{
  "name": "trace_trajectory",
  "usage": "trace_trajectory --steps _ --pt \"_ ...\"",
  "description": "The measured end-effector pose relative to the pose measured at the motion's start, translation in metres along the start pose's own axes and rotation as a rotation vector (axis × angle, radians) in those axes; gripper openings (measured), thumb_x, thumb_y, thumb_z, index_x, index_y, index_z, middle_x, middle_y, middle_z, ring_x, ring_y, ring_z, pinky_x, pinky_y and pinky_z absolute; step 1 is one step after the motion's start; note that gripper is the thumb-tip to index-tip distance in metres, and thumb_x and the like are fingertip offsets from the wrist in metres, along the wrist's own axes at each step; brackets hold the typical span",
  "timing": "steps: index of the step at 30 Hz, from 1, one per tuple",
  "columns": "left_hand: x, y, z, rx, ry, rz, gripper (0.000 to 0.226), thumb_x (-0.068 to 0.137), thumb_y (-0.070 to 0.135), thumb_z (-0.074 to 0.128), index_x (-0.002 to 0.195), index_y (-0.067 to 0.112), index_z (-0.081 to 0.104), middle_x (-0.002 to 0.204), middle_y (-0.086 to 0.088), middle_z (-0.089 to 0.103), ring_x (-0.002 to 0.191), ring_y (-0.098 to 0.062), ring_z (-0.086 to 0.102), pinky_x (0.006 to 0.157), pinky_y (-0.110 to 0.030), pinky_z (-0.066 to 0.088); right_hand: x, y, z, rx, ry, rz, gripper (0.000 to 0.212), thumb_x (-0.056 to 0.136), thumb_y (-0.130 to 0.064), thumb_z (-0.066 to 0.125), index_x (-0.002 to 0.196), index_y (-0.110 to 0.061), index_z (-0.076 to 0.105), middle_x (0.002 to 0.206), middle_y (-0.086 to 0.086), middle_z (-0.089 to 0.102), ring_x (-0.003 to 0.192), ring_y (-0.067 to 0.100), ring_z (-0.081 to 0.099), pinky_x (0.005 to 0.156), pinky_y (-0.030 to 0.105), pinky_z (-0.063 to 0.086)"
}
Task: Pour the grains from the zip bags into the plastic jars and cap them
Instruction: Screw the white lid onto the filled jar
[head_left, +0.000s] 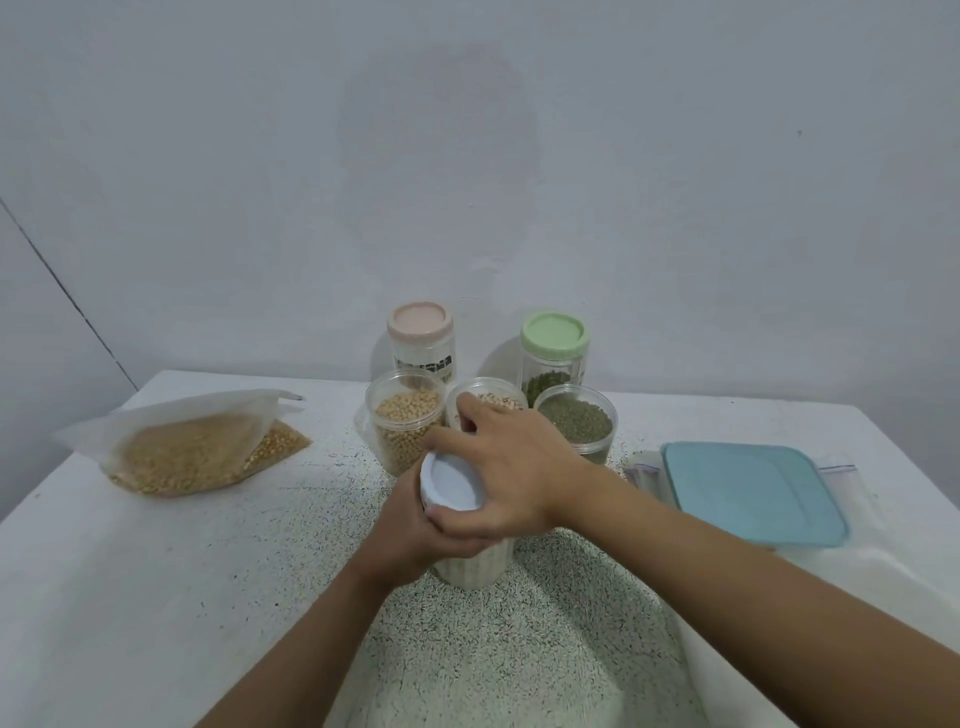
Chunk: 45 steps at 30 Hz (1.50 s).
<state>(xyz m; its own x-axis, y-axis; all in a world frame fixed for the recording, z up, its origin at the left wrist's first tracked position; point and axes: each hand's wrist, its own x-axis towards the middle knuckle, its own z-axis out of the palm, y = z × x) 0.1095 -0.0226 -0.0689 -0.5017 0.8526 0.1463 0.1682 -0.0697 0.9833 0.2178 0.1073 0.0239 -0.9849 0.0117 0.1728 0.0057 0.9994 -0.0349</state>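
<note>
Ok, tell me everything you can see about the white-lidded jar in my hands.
The jar is ribbed, whitish plastic; its contents are not clear. A white lid sits on its mouth, and the top seems to lean left. The left hand grips its body; the right hand curls round the lid's rim. It is near the middle of the speckled table.

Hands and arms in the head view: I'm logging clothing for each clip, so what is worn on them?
Nothing that shows. The left hand and right hand are ungloved, and both forearms are bare to the frame edge: no sleeves, watch or bracelet. No ring shows either.
</note>
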Motion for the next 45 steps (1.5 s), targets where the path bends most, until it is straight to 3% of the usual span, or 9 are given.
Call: trace_trajectory --steps 4,8,12,17,21,28,33,41,45 --pt "-0.003 0.005 0.001 0.073 -0.013 0.016 0.08 0.058 -0.008 0.089 0.128 0.008 0.054 0.113 0.002 0.072 0.107 -0.018 0.069 0.08 -0.027 0.058 -0.001 -0.005 0.003 -0.049 0.068 0.048 0.074 0.078 -0.083 0.033 0.125 -0.029 0.051 0.109 0.005 0.051 0.086 0.023 0.056 0.065 0.033 0.041" --pt "-0.005 0.012 0.0 0.145 -0.033 0.003 0.087 0.056 0.016 0.096 0.132 0.016 0.054 0.117 0.006 0.07 0.108 -0.013 0.067 0.083 -0.026 0.057 -0.004 -0.007 0.011 0.035 0.138 0.106 0.072 0.08 -0.082 0.041 0.126 -0.027 0.053 0.108 0.001 0.048 0.094 0.02 0.052 0.077 0.036 0.047" --pt "-0.011 0.023 -0.015 0.088 -0.186 -0.125 0.09 0.068 0.016 0.095 0.143 0.025 0.047 0.132 0.002 0.065 0.125 -0.018 0.062 0.094 -0.03 0.056 -0.011 -0.002 0.02 0.519 0.119 0.196 0.071 0.074 -0.071 0.074 0.131 -0.033 0.057 0.116 -0.009 0.048 0.112 0.009 0.046 0.101 0.036 0.042" --pt "-0.021 0.03 -0.03 0.003 -0.265 -0.228 0.059 0.098 0.059 0.054 0.151 0.037 0.041 0.149 0.012 0.054 0.139 -0.012 0.05 0.11 -0.037 0.047 -0.027 0.017 0.023 1.129 -0.001 0.229 0.07 0.073 -0.024 0.092 0.134 -0.032 0.059 0.128 -0.014 0.063 0.122 0.005 0.059 0.102 0.029 0.05" --pt "-0.022 0.025 -0.016 -0.019 -0.178 -0.328 0.062 0.094 0.082 0.023 0.145 0.053 0.042 0.15 0.015 0.052 0.139 -0.011 0.049 0.115 -0.045 0.043 -0.034 0.007 0.051 1.356 0.076 0.32 0.073 0.069 -0.033 0.089 0.134 -0.034 0.057 0.128 -0.007 0.066 0.124 0.014 0.061 0.103 0.04 0.053" --pt "-0.021 0.042 0.014 -0.154 0.192 -0.415 0.058 0.087 0.073 0.034 0.127 0.039 0.058 0.121 0.007 0.068 0.11 -0.014 0.065 0.088 -0.038 0.057 -0.025 -0.016 0.072 1.326 0.452 0.393 0.072 0.063 -0.036 0.091 0.125 -0.017 0.058 0.116 -0.002 0.066 0.112 0.021 0.064 0.087 0.034 0.056" --pt "-0.015 0.048 0.016 -0.187 0.257 -0.464 0.04 0.101 0.062 0.032 0.109 0.038 0.062 0.109 0.008 0.069 0.103 -0.013 0.066 0.079 -0.032 0.056 -0.02 -0.021 0.076 1.327 0.583 0.402 0.071 0.061 -0.041 0.092 0.117 -0.014 0.056 0.11 0.002 0.067 0.106 0.025 0.066 0.083 0.04 0.058" --pt "-0.014 0.056 0.002 -0.184 0.097 -0.491 0.044 0.098 0.067 0.028 0.121 0.044 0.058 0.121 0.012 0.066 0.11 -0.01 0.063 0.084 -0.042 0.058 -0.011 -0.009 0.061 1.424 0.316 0.406 0.069 0.06 -0.036 0.092 0.118 -0.028 0.054 0.111 -0.008 0.067 0.108 0.015 0.065 0.086 0.035 0.056" --pt "-0.007 0.068 -0.003 -0.193 0.047 -0.535 0.061 0.085 0.078 0.033 0.131 0.045 0.055 0.135 0.006 0.063 0.121 -0.014 0.06 0.099 -0.052 0.053 -0.007 0.001 0.046 1.415 0.232 0.408 0.083 0.055 -0.033 0.097 0.126 -0.019 0.057 0.118 -0.002 0.067 0.114 0.017 0.065 0.087 0.034 0.057"
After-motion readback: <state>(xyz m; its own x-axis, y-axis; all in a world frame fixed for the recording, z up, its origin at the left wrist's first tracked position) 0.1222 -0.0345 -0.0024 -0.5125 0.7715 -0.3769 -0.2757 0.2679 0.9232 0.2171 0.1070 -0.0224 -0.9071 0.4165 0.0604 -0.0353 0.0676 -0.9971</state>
